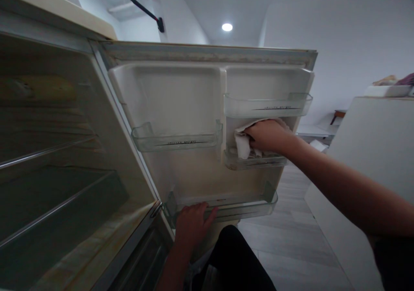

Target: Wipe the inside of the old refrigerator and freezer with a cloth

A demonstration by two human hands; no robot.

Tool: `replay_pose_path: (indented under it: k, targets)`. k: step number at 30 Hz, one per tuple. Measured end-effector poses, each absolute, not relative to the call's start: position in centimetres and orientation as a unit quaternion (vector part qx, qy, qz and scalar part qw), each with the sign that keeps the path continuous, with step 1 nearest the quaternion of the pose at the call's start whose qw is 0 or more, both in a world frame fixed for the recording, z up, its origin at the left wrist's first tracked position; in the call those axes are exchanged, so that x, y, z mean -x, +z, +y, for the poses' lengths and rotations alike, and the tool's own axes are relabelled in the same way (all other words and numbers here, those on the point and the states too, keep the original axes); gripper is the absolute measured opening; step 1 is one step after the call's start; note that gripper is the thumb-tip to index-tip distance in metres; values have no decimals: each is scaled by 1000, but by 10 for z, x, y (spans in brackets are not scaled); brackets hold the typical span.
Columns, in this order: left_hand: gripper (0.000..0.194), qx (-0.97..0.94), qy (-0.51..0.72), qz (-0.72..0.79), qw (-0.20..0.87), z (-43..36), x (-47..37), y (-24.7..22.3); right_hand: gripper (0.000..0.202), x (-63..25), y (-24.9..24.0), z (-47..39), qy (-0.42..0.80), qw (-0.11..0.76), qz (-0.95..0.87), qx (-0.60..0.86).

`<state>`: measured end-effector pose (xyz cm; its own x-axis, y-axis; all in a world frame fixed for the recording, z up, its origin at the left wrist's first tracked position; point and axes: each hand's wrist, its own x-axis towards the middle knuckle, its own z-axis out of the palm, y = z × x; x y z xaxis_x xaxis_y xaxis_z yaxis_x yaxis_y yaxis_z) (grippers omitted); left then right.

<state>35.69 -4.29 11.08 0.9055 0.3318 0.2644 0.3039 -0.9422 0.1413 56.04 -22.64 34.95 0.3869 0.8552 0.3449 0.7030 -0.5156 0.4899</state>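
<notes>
An open fridge door (177, 96) with clear plastic pockets fills the middle of the head view. My right hand (270, 135) is closed around a white cloth (242, 146), which lies against the door's inner face between the upper right pocket (268, 106) and the middle right pocket (255, 161). Part of the cloth hangs down into that lower one of the two. My left hand (193, 222) rests on the front edge of the bottom pocket (242, 210), its fingers spread and holding nothing.
The fridge interior (106, 153) with glass shelves is at the left, a yellowish item (39, 88) on top. My knee (233, 248) is below the door. A white cabinet (371, 153) stands at the right, with a white tray (388, 91) on it.
</notes>
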Motion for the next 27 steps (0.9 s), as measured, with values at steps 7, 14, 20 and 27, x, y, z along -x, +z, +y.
replay_pose_path:
  k: [7, 14, 20, 27]
  targets:
    - [56, -974, 144, 164, 53, -44, -358, 111, 29, -544, 352, -180, 266, 110, 520, -804]
    - [54, -976, 146, 150, 55, -44, -357, 113, 31, -565, 340, -221, 237, 114, 477, -839]
    - [55, -976, 146, 157, 46, -47, -359, 115, 36, -588, 338, -256, 269, 103, 429, -856]
    - [55, -974, 147, 168, 41, -46, -357, 114, 26, -567, 359, -264, 44, -149, 718, -678]
